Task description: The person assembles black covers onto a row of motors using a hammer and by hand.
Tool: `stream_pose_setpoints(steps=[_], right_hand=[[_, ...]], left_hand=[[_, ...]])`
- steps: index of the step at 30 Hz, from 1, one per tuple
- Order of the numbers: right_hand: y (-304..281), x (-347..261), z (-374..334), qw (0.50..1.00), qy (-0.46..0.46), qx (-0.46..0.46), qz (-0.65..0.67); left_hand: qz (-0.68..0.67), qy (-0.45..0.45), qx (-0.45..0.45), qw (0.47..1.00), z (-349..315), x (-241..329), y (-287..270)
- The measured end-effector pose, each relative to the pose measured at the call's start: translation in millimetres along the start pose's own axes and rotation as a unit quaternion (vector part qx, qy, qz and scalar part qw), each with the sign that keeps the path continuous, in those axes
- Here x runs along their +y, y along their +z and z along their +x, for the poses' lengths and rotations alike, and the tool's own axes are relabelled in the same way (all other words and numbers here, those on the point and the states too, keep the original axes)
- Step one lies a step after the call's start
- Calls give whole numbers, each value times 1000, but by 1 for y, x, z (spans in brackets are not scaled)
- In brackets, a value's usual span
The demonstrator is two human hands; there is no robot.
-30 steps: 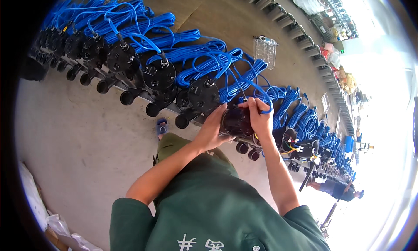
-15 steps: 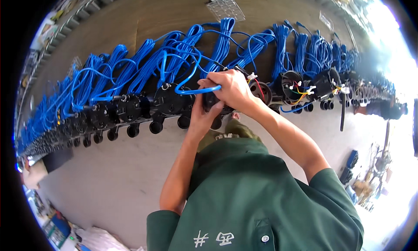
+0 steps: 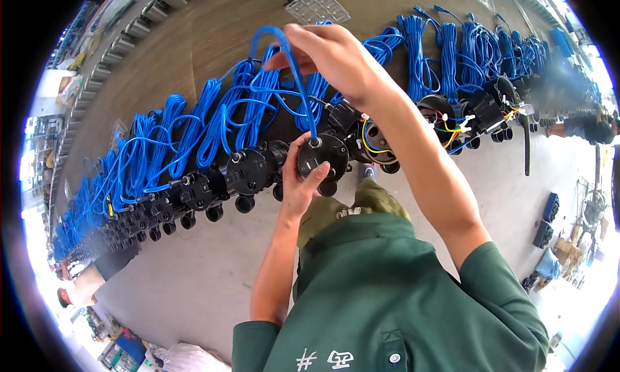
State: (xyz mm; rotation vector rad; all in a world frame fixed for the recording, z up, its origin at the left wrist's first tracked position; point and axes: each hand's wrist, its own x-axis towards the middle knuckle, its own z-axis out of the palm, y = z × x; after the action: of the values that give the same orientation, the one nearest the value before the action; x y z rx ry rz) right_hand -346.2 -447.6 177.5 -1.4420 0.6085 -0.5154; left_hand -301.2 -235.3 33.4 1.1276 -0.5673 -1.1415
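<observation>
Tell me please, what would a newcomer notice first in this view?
The bright blue cable bundles, lined up across the brown table, probably catch the eye first. Along the near edge run black housings, one held in the left hand near the middle. From its top a blue cable arches to the right hand, whose grip is unclear.

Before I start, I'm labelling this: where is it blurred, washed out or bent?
Head view: right hand slightly motion-blurred; head view: haze over far-right blue cable bundles; head view: white glare along outer edges; head view: row of black housings bends.
</observation>
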Motion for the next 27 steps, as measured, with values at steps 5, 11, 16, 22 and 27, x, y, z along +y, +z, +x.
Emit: stream_pose_setpoints(steps=[5, 11, 16, 22, 27], right_hand=[[-6, 49, -167, 967, -142, 184, -105], [43, 268, -211, 905, 422, -8, 47], [80, 308, -175, 912, 368, 26, 181], [79, 310, -174, 924, 348, 71, 145], [73, 311, -173, 931, 336, 83, 119]], left_hand=[[12, 14, 12, 1000, -4, -2, -4], [5, 34, 29, 999, -4, -3, 8], [21, 53, 46, 997, -4, -4, 7], [79, 70, 22, 994, 4, -3, -4], [61, 70, 36, 995, 5, -8, 0]])
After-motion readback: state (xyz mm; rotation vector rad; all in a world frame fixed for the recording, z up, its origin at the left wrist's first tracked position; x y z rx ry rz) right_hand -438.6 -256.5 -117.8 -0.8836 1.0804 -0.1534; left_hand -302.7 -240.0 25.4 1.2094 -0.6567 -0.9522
